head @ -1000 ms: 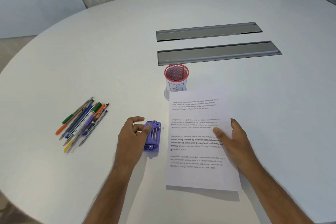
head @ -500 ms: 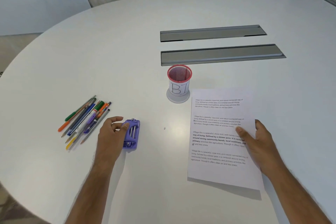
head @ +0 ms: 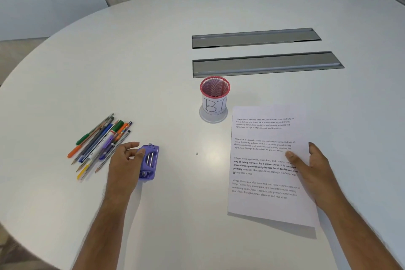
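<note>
My left hand [head: 125, 164] grips one purple hole punch [head: 150, 163]; my right hand [head: 313, 171] pinches one printed sheet [head: 263, 133]. One red cup [head: 214, 94], centre frame, shows only mesh inside.

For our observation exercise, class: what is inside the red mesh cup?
Inside the red mesh cup only its mesh wall shows; nothing sticks out. Its bottom is hidden by the near wall.

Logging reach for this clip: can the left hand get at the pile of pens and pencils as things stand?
Probably yes. The left hand grips the purple hole punch right beside the pens and pencils, nothing between; it must release the punch first. The right hand holds the printed sheet.
</note>
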Available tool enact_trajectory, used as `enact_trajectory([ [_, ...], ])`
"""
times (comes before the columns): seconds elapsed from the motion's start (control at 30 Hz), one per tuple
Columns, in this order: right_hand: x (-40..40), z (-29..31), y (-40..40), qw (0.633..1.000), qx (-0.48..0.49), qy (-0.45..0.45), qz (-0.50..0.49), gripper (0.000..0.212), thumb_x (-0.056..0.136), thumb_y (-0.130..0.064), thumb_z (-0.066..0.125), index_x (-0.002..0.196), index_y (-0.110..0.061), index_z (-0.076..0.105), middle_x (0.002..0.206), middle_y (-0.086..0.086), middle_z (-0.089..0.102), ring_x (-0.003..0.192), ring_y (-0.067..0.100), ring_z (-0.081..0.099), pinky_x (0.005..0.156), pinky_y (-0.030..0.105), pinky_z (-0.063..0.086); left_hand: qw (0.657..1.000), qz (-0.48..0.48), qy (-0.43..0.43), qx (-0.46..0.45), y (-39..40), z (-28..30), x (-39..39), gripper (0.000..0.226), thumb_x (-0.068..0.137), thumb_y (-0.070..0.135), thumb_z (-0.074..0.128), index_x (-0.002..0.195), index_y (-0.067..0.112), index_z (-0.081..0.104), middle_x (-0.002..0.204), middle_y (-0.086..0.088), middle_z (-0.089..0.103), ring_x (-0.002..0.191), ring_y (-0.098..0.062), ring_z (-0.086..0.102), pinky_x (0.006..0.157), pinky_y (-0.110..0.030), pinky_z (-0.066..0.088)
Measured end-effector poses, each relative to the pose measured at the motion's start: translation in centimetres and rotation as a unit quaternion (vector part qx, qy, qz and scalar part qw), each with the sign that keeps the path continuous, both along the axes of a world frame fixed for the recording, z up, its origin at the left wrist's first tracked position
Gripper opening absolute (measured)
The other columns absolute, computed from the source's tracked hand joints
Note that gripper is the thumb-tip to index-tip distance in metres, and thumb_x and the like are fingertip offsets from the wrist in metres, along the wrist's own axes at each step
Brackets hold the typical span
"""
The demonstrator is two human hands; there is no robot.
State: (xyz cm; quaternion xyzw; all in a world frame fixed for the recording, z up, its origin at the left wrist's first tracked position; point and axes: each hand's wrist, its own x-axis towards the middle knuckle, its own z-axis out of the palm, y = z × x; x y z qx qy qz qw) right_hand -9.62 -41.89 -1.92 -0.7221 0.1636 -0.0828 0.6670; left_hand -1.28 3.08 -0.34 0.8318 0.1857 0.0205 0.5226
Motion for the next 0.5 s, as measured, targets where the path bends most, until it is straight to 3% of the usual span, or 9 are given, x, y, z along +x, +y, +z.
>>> enact_trajectory([
  [0.07, 0.0, 0.2, 0.0, 1.000, 0.007, -0.003, 0.002, 0.024, 0.100, -0.022, 0.072, 0.121, -0.033, 0.069, 0.124, -0.010, 0.079, 0.111, 0.010, 0.076, 0.083, 0.014, 0.058, 1.000, -0.003, -0.008, 0.028, -0.2, 0.1, -0.3, 0.025, 0.101, 0.020, 0.069, 0.125, 0.018, 0.060, 0.114, -0.008, 0.070, 0.087, -0.022, 0.070, 0.056, -0.023, 0.051],
  [0.13, 0.1, 0.4, 0.1, 1.000, 0.014, -0.010, 0.008, 0.024, 0.100, -0.022, 0.072, 0.122, -0.032, 0.068, 0.125, -0.009, 0.078, 0.113, 0.012, 0.076, 0.084, 0.015, 0.058, 0.992, 0.008, -0.038, 0.117, -0.5, 0.4, -0.8, 0.024, 0.099, 0.023, 0.071, 0.121, 0.022, 0.062, 0.118, -0.001, 0.066, 0.102, -0.025, 0.061, 0.072, -0.028, 0.049],
  [0.2, 0.2, 0.7, 0.1, 0.999, 0.024, -0.019, 0.014, 0.026, 0.100, -0.023, 0.073, 0.124, -0.030, 0.068, 0.128, -0.006, 0.078, 0.115, 0.014, 0.075, 0.087, 0.019, 0.059, 0.968, 0.010, -0.088, 0.233, -1.5, 0.6, -1.3, 0.025, 0.096, 0.024, 0.073, 0.119, 0.023, 0.064, 0.116, 0.008, 0.060, 0.116, -0.024, 0.050, 0.091, -0.036, 0.039],
  [0.27, 0.2, 1.2, 0.2, 0.999, 0.041, -0.027, 0.015, 0.028, 0.098, -0.025, 0.074, 0.125, -0.028, 0.068, 0.129, -0.003, 0.077, 0.117, 0.017, 0.075, 0.090, 0.023, 0.060, 0.956, -0.011, -0.141, 0.258, -3.2, 1.1, -1.7, 0.023, 0.096, 0.022, 0.073, 0.116, 0.026, 0.063, 0.113, 0.015, 0.056, 0.118, -0.020, 0.046, 0.098, -0.036, 0.032],
  [0.3, 0.2, 1.5, 0.2, 0.998, 0.047, -0.030, 0.016, 0.029, 0.097, -0.026, 0.074, 0.125, -0.027, 0.068, 0.130, -0.002, 0.077, 0.117, 0.018, 0.074, 0.090, 0.024, 0.060, 0.958, -0.032, -0.157, 0.238, -4.4, 1.2, -1.8, 0.022, 0.097, 0.021, 0.073, 0.114, 0.029, 0.063, 0.109, 0.021, 0.056, 0.114, -0.017, 0.046, 0.099, -0.035, 0.034],
  [0.37, 0.1, 2.2, 0.4, 0.998, 0.056, -0.034, 0.022, 0.032, 0.096, -0.028, 0.075, 0.126, -0.027, 0.067, 0.130, -0.001, 0.077, 0.117, 0.019, 0.075, 0.090, 0.025, 0.061, 0.979, -0.072, -0.149, 0.115, -6.9, 1.4, -2.1, 0.020, 0.098, 0.019, 0.073, 0.111, 0.032, 0.064, 0.103, 0.024, 0.062, 0.104, -0.014, 0.054, 0.089, -0.041, 0.052],
  [0.43, 0.0, 3.0, 0.6, 0.996, 0.068, -0.040, 0.030, 0.033, 0.095, -0.029, 0.075, 0.127, -0.026, 0.067, 0.130, -0.001, 0.076, 0.118, 0.019, 0.074, 0.088, 0.023, 0.060, 0.990, -0.094, -0.085, -0.063, -10.1, 2.0, -2.3, 0.017, 0.100, 0.018, 0.072, 0.110, 0.030, 0.066, 0.105, 0.015, 0.072, 0.090, -0.010, 0.069, 0.078, -0.047, 0.059],
  [0.5, -0.1, 3.7, 0.7, 0.995, 0.075, -0.047, 0.037, 0.033, 0.095, -0.027, 0.074, 0.128, -0.026, 0.067, 0.131, -0.001, 0.076, 0.118, 0.018, 0.074, 0.089, 0.024, 0.060, 0.971, -0.107, -0.010, -0.213, -13.6, 2.7, -2.7, 0.015, 0.100, 0.019, 0.071, 0.112, 0.026, 0.065, 0.113, -0.002, 0.077, 0.083, -0.008, 0.077, 0.075, -0.042, 0.058],
])
